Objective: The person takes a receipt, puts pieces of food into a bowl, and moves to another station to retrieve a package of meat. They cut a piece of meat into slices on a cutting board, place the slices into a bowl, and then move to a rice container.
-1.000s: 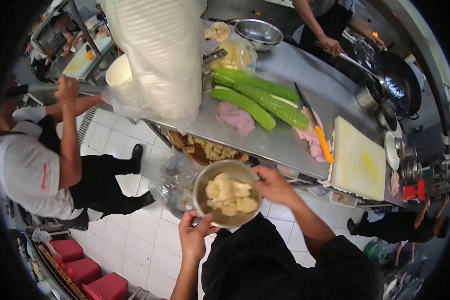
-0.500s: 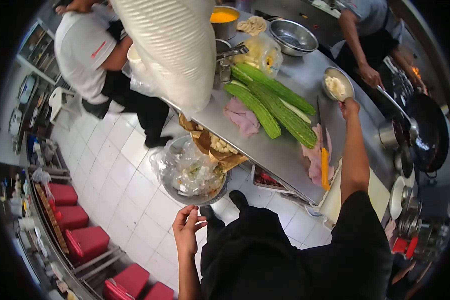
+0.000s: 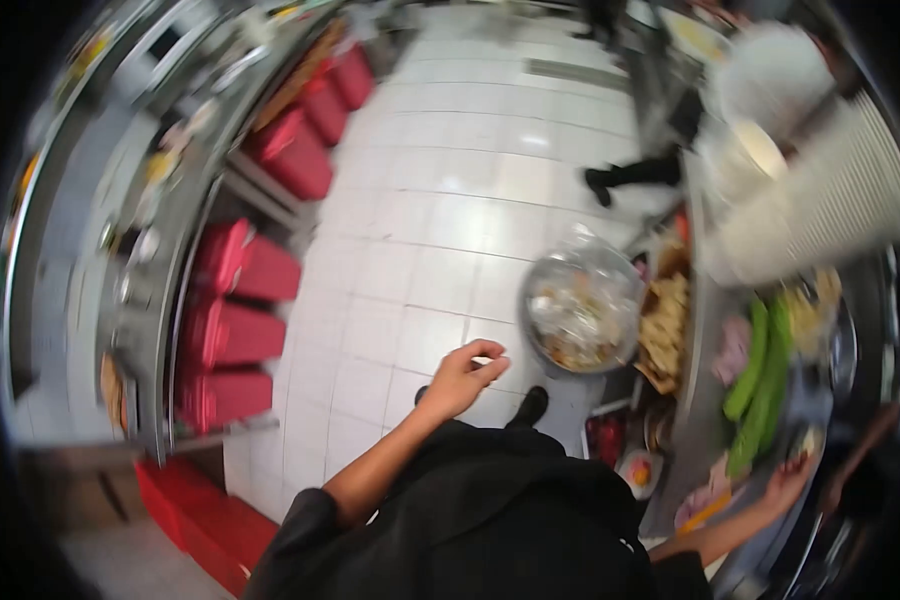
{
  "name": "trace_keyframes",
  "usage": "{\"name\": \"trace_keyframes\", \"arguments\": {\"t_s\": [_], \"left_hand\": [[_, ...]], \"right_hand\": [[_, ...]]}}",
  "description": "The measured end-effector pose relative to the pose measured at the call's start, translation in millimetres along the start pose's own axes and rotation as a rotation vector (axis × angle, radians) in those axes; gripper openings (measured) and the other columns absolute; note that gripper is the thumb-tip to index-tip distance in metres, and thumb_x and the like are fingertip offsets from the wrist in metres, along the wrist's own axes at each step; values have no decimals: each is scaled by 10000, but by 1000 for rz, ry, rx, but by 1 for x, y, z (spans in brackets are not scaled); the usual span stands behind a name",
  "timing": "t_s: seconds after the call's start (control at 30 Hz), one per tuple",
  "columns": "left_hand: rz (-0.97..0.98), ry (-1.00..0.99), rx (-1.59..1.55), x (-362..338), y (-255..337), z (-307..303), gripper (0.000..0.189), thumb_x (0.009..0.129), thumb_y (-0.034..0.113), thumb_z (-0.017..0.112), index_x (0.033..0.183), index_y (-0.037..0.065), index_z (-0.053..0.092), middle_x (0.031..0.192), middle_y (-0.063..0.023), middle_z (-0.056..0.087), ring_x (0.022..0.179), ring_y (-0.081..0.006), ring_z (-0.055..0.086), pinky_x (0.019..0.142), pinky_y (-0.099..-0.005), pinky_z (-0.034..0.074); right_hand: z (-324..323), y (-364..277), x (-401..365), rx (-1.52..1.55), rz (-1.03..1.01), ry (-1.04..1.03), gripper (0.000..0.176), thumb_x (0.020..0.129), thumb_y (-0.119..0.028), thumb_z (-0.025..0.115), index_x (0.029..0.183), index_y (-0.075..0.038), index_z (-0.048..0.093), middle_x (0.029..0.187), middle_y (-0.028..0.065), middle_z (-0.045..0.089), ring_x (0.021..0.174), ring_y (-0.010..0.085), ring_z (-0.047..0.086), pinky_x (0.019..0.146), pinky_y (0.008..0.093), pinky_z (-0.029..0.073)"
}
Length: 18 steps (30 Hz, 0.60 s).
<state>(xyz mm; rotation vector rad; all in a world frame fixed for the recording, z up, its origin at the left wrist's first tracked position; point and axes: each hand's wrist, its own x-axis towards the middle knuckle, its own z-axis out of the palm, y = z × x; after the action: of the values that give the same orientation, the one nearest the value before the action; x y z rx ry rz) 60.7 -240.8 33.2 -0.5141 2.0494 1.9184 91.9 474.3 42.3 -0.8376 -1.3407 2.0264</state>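
Observation:
My left hand [image 3: 462, 380] is over the floor in front of my body, loosely curled, with a gap between thumb and fingers and nothing visible in it. At the right, above the counter, my right hand [image 3: 788, 486] is at a small metal bowl [image 3: 812, 440] with pale chopped food, its fingers apparently closed on the rim; motion blurs them. Beside it lie long ridged green gourds [image 3: 760, 390] and pink slices of meat [image 3: 733, 348]. A knife with an orange handle [image 3: 708, 512] rests on more pink meat near my right forearm.
A round bin [image 3: 582, 310] holding clear plastic bags stands on the tiled floor beside a brown paper bag [image 3: 663, 335] of pale pieces. Tall stacked white containers [image 3: 820, 200] rise at the counter's far end, near a person in white [image 3: 770, 85]. Red bins [image 3: 240, 335] line the left counter.
My view has swung left, so the counter now appears at the right edge. My left hand has risen in view. My right hand stays at the bowl.

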Motion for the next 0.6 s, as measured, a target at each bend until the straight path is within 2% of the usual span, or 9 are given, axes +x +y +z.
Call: {"name": "trace_keyframes", "arguments": {"t_s": [0.1, 0.17, 0.27, 0.3, 0.4, 0.47, 0.5, 0.53, 0.6], "left_hand": [[29, 116, 15, -22, -16, -56, 346, 914, 267, 673, 1145, 14, 628, 998, -53, 663, 797, -120, 613, 735, -284, 512], [14, 177, -21, -46, -20, -103, 325, 921, 246, 667, 1140, 10, 622, 989, -49, 658, 813, -127, 616, 762, -294, 522], [9, 305, -58, -82, -38, -174, 322, 919, 243, 668, 1135, 8, 624, 961, -50, 665, 802, -121, 614, 754, -285, 515], [26, 349, -83, -96, -48, -197, 322, 918, 242, 668, 1135, 8, 624, 958, -50, 666, 803, -119, 614, 752, -284, 513], [62, 482, -168, -132, -69, -261, 324, 917, 236, 668, 1139, 5, 621, 958, -51, 664, 804, -114, 613, 746, -280, 507], [68, 556, -242, -156, -77, -299, 327, 917, 232, 666, 1144, 2, 619, 971, -54, 661, 803, -112, 612, 742, -279, 505], [70, 588, -247, -171, -78, -317, 330, 920, 232, 660, 1149, 0, 615, 996, -59, 652, 803, -111, 611, 743, -276, 503], [84, 630, -259, -183, -80, -333, 331, 922, 234, 658, 1150, -1, 614, 1002, -60, 649, 803, -111, 611, 743, -276, 503], [105, 719, -285, -205, -86, -360, 335, 925, 238, 654, 1153, -4, 612, 1015, -64, 643, 803, -113, 611, 743, -276, 503]], "right_hand": [[160, -15, -90, -35, -13, -214, 284, 962, -341, 622, 1031, -66, 615, 742, -23, 512, 546, 42, 388, 480, 201, 317], [235, -9, -136, -66, -5, -402, 247, 989, -282, 589, 1075, -52, 614, 786, -3, 551, 571, 44, 414, 486, 206, 319], [327, 6, -202, -75, -4, -893, 214, 1005, -245, 560, 1072, -48, 610, 807, 2, 561, 589, 43, 430, 493, 196, 325], [358, 17, -227, -30, -23, -942, 212, 1018, -236, 531, 1070, -45, 609, 783, -2, 556, 571, 45, 428, 481, 199, 331], [452, 78, -300, 104, 347, -1307, 190, 996, -233, 569, 1046, -55, 609, 754, 0, 555, 563, 44, 432, 475, 191, 349], [515, 166, -345, -112, 437, -1153, 234, 934, -130, 602, 1142, -22, 601, 714, -3, 548, 553, 50, 437, 482, 197, 383], [544, 207, -404, -402, 269, -1475, 517, 831, -10, 601, 1341, -24, 515, 870, 66, 639, 631, 95, 555, 543, 226, 463], [554, 243, -454, -845, 103, -1498, 757, 774, 46, 586, 1485, -90, 366, 1106, 162, 649, 764, 183, 657, 612, 273, 518], [566, 372, -449, -1315, -1196, -1767, 807, 785, 24, 626, 1512, -154, 326, 1283, 236, 567, 871, 257, 685, 635, 308, 541]]}}
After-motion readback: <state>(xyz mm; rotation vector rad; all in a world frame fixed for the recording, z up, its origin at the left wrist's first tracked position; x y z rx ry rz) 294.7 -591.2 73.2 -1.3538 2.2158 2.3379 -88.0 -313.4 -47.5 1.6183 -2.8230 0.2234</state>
